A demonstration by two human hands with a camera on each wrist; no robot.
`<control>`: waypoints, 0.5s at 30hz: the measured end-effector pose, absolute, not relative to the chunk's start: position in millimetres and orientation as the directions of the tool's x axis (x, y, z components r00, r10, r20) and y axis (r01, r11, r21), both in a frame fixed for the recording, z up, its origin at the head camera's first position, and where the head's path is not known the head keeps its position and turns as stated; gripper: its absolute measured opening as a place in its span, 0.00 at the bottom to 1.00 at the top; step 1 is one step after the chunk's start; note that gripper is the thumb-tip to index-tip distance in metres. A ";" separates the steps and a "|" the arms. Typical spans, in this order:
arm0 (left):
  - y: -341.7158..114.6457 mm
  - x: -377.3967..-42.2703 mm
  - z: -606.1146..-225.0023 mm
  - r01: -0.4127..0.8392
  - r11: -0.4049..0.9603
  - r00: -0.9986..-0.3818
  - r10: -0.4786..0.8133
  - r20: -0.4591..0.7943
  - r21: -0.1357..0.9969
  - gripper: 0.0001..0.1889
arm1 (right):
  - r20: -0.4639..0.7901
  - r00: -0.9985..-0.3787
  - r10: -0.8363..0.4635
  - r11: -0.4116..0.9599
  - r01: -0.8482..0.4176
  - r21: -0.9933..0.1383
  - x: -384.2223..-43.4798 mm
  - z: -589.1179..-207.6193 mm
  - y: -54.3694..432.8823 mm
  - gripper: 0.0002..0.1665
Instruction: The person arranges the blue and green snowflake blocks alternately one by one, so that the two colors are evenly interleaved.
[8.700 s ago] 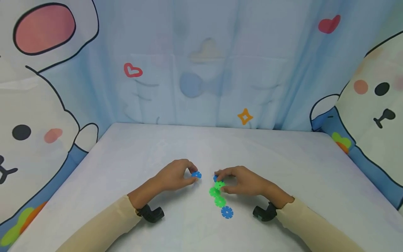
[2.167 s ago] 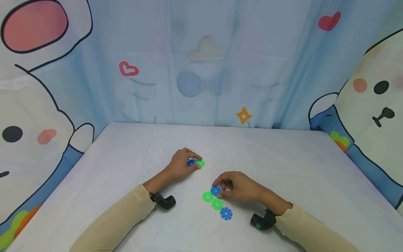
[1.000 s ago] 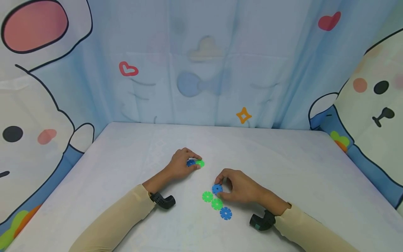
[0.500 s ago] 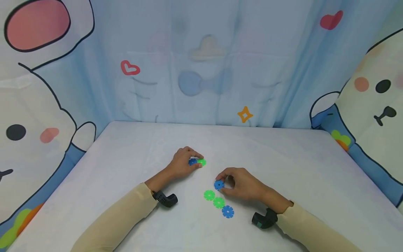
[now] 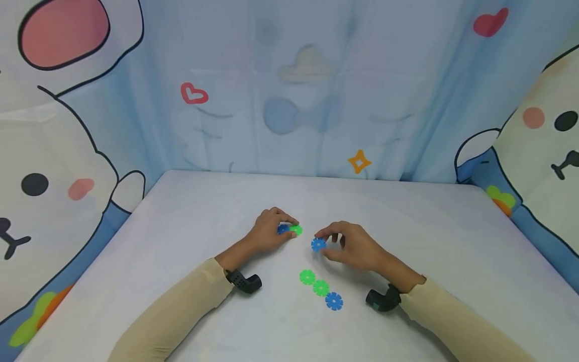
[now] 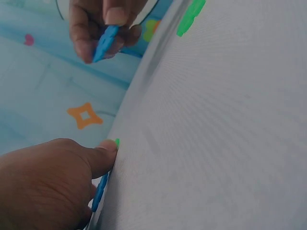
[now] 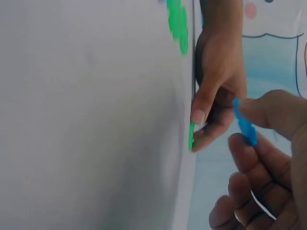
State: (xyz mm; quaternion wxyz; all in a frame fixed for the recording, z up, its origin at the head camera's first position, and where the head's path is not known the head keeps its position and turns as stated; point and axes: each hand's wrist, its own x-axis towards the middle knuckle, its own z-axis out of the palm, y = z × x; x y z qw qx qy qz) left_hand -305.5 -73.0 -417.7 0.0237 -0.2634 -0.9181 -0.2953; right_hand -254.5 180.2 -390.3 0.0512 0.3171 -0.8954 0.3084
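Note:
At the table's middle, my left hand [image 5: 266,232] pinches a green notched plastic snowflake disc [image 5: 296,230] between thumb and index finger, low on the surface. A blue snowflake disc [image 5: 283,229] sits edge to edge with it, partly covered by the hand. My right hand [image 5: 359,247] grips another blue disc [image 5: 318,245] by its rim. That disc is raised off the table, as the left wrist view [image 6: 105,44] also shows. Nearer the front lie two green discs, one [image 5: 307,277] beside the other [image 5: 321,288], and a blue disc [image 5: 333,301], in a slanting row.
A white cloth covers the table [image 5: 217,201]. Behind it hangs a light blue curtain [image 5: 226,130] with cartoon animals at both sides. Black wrist cameras, one on the left wrist [image 5: 244,281] and one on the right [image 5: 383,298], sit close above the tabletop.
Earlier the left hand held just a blue disc; a green one from the row now adjoins it. My right hand has lifted a blue disc off the row and moved it toward the left hand.

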 end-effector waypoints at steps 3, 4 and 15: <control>-73.6 -307.7 -418.9 0.501 0.691 -0.859 0.471 0.201 0.522 0.16 | 0.297 -0.800 -0.522 0.599 -0.591 -0.540 -269.2 -387.1 176.4 0.18; -73.6 -308.2 -419.2 0.502 0.689 -0.858 0.471 0.204 0.523 0.16 | 0.289 -0.805 -0.518 0.599 -0.583 -0.550 -274.3 -386.3 175.1 0.18; -74.4 -305.7 -417.3 0.512 0.673 -0.851 0.479 0.214 0.533 0.16 | 0.127 -0.840 -0.527 0.631 -0.487 -0.603 -319.2 -391.0 169.0 0.16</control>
